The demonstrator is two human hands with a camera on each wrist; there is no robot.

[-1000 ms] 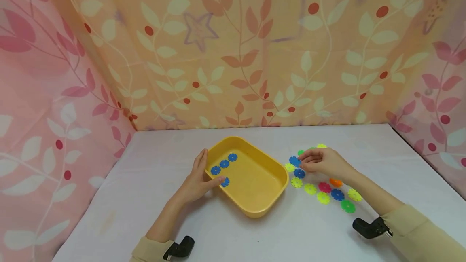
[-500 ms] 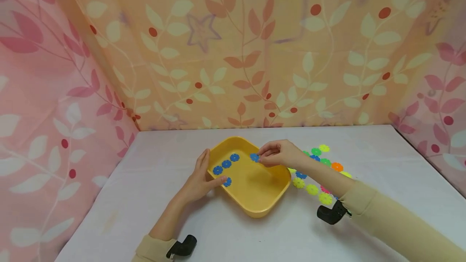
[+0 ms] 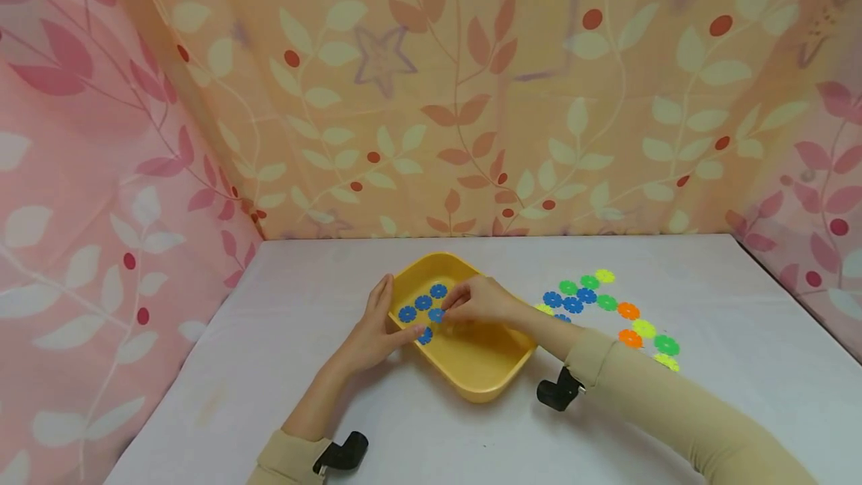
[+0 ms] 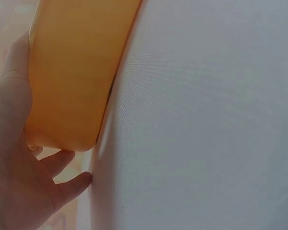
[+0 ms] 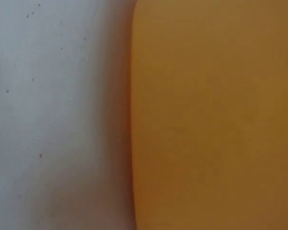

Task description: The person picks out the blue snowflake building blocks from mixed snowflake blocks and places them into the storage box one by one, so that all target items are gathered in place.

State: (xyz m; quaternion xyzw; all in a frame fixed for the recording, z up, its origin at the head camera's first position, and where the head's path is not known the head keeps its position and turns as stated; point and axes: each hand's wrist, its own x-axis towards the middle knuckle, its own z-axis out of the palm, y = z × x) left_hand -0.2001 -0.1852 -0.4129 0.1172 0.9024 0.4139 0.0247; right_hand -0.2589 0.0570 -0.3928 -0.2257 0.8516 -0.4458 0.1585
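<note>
A yellow plastic tray [image 3: 480,365] stands on the white table, turned at an angle. My left hand [image 3: 367,339] holds its left corner, thumb over the rim and fingers along the outside; the left wrist view shows this hand [image 4: 14,139] against the outer wall. Reaching into the tray, my right hand [image 3: 483,301] pinches a notched blue flower-shaped disc [image 3: 436,315] low over the bottom. Several similar blue discs [image 3: 423,302] lie around it, one partly under the left thumb. The right wrist view is filled by the tray's outer wall [image 5: 211,115], with the hand out of sight.
Right of the tray lie several loose discs: blue [image 3: 572,304], green [image 3: 667,345], orange [image 3: 629,310] and yellow [image 3: 605,275]. My right forearm [image 3: 619,365] covers part of that group. A patterned curtain [image 3: 431,96] closes off the table's back edge.
My right hand has carried a blue disc from the loose group leftward over the rim and down among the blue discs in the tray. The left hand keeps its hold on the corner.
</note>
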